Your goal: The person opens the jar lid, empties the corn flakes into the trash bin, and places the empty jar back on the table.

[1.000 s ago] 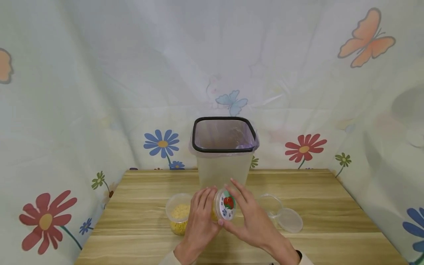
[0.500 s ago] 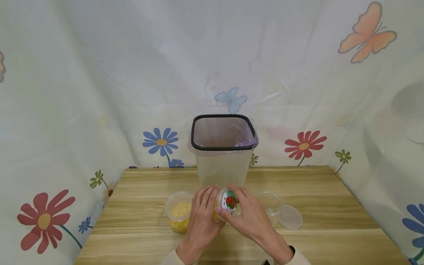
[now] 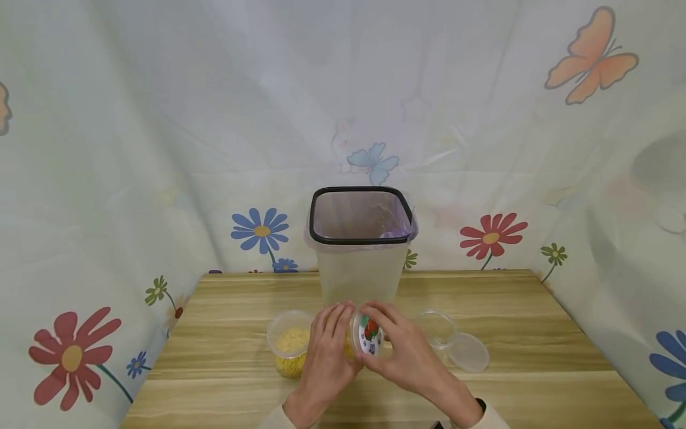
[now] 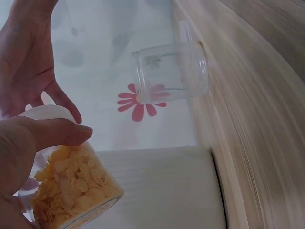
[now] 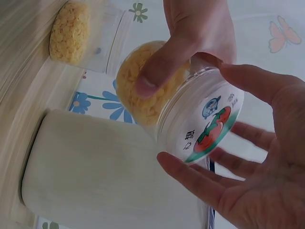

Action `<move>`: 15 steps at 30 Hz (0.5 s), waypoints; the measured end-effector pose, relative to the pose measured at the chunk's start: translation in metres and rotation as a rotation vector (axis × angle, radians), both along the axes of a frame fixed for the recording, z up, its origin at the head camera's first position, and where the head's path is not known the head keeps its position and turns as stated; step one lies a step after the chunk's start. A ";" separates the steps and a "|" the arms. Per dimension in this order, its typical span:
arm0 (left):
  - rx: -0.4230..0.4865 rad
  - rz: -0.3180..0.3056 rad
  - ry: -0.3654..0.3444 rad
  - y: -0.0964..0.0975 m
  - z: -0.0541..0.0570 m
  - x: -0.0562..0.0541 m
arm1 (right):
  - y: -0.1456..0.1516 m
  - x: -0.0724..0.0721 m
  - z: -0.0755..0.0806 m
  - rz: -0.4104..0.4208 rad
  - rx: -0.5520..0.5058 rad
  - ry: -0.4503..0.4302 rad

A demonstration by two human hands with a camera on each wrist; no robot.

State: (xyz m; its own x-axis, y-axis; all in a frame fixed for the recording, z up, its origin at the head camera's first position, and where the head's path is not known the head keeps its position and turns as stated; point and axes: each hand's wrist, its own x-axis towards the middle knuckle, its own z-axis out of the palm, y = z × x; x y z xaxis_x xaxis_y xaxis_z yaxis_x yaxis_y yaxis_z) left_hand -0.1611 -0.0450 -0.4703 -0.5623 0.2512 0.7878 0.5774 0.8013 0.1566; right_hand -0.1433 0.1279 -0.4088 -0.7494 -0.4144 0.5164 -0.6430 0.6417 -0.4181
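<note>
My left hand (image 3: 327, 351) grips a clear plastic jar (image 5: 131, 107) of yellow flakes, tipped on its side above the table. Across the jar's wall lies the left thumb (image 5: 152, 81). The jar's lid (image 5: 205, 124), printed with a red tomato, is on its mouth and faces right. My right hand (image 3: 412, 351) holds this lid by the rim, thumb and fingers at opposite edges. To the left stands a lidless clear jar (image 3: 289, 363) partly filled with similar flakes. On the right are a clear jar (image 4: 167, 71) with no visible contents and a loose translucent lid (image 3: 469, 353).
A pale bin (image 3: 361, 274) with a black rim and a purplish liner stands behind the hands. Under everything is a wood-grain table (image 3: 525, 333). A flower-printed curtain (image 3: 161, 149) surrounds the table's back and sides.
A second ago the right fingers were spread off the lid's upper edge; now they touch its rim. The lid's print has turned between frames. The left hand keeps its grip on the jar.
</note>
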 end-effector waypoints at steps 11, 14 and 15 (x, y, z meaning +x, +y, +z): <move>0.024 -0.004 -0.019 -0.002 0.002 0.002 | 0.005 -0.004 -0.005 0.194 0.109 0.192; 0.029 -0.004 -0.019 -0.002 0.004 0.003 | 0.005 -0.003 -0.004 0.207 0.120 0.202; 0.029 -0.003 -0.018 -0.002 0.004 0.003 | 0.005 -0.003 -0.004 0.204 0.122 0.201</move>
State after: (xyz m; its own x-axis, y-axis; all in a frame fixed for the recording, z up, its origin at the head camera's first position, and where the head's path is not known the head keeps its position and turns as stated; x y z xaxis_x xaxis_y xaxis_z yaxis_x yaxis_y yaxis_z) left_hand -0.1582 -0.0469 -0.4664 -0.5759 0.2304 0.7844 0.5768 0.7944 0.1902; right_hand -0.1465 0.1333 -0.4126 -0.5320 -0.6141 0.5830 -0.8258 0.5285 -0.1969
